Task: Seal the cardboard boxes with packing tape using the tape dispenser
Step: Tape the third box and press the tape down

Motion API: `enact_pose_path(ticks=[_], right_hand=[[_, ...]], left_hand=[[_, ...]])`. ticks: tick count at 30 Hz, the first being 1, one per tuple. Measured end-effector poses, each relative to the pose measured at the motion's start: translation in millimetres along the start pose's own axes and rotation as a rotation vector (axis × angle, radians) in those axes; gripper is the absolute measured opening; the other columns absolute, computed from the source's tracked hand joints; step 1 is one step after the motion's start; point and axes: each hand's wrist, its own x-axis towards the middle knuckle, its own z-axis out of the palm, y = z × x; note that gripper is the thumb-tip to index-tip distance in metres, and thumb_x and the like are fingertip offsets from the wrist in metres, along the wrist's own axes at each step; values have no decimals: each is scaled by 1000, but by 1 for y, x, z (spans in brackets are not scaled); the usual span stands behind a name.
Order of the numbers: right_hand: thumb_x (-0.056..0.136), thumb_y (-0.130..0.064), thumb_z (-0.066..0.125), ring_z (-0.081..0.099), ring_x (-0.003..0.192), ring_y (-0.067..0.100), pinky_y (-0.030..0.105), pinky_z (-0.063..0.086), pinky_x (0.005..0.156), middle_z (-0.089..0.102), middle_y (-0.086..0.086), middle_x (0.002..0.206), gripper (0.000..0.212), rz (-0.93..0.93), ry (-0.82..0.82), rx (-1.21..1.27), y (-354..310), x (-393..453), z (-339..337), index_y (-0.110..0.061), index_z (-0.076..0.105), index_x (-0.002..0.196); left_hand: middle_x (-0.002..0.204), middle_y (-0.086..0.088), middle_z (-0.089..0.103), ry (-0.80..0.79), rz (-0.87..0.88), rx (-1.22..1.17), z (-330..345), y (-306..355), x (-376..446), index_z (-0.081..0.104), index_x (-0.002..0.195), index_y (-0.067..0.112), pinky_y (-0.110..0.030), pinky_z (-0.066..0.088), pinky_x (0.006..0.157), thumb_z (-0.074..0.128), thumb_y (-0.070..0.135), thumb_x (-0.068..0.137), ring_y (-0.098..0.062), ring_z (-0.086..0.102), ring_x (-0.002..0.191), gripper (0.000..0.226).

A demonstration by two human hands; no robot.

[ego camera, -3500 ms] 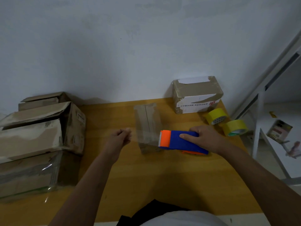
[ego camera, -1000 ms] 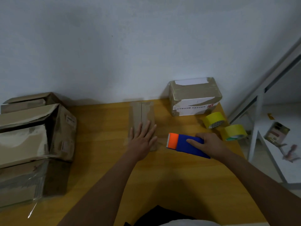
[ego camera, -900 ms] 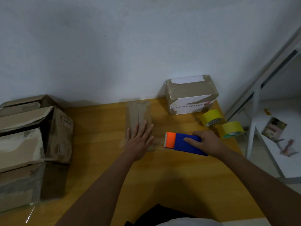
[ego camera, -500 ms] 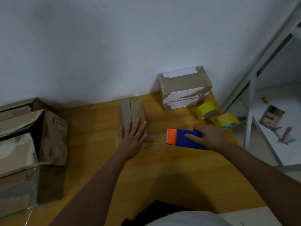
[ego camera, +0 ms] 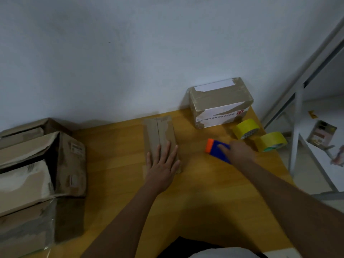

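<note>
1. A yellow-wood worktop (ego camera: 115, 183) sits against a pale wall (ego camera: 130, 53), with a white metal frame (ego camera: 297, 112) off its right edge.
2. Count: two yellow tape rolls (ego camera: 245, 128) (ego camera: 270, 141) at the right, just beside each other; one blue-and-orange tape dispenser (ego camera: 216, 150); one small flat box (ego camera: 160, 135) mid-worktop; one taped box (ego camera: 220, 102) by the wall.
3. Stacked cardboard boxes (ego camera: 37, 164) crowd the left edge, flaps loose; their contents can't be made out.
4. The left hand (ego camera: 162, 164) lies flat on the small flat box, fingers (ego camera: 168, 148) straight and spread.
5. The right hand (ego camera: 240, 153) grips the tape dispenser on the worktop, apart from that box, fingers curled over its blue body.
</note>
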Motion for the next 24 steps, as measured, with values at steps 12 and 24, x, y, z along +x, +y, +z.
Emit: enact_pose_path(ticks=[12, 24], right_hand=[[97, -48, 45, 49, 119, 25, 40, 36, 98, 53, 7, 128, 47, -5, -38, -82, -16, -38, 71, -12, 43, 126], [81, -6, 68, 38, 127, 22, 28, 23, 99, 44, 4, 139, 37, -456, -139, 478, -77, -22, 67, -15, 63, 117]], left_hand=[[156, 21, -29, -65, -6, -165, -12, -5, 6, -12, 151, 45, -48, -21, 116, -1, 55, 94, -12, -32, 144, 59], [157, 20, -27, -111, 8, -223, -15, -6, 10, -8, 153, 42, -47, -24, 114, 8, 47, 104, -8, -33, 142, 52]])
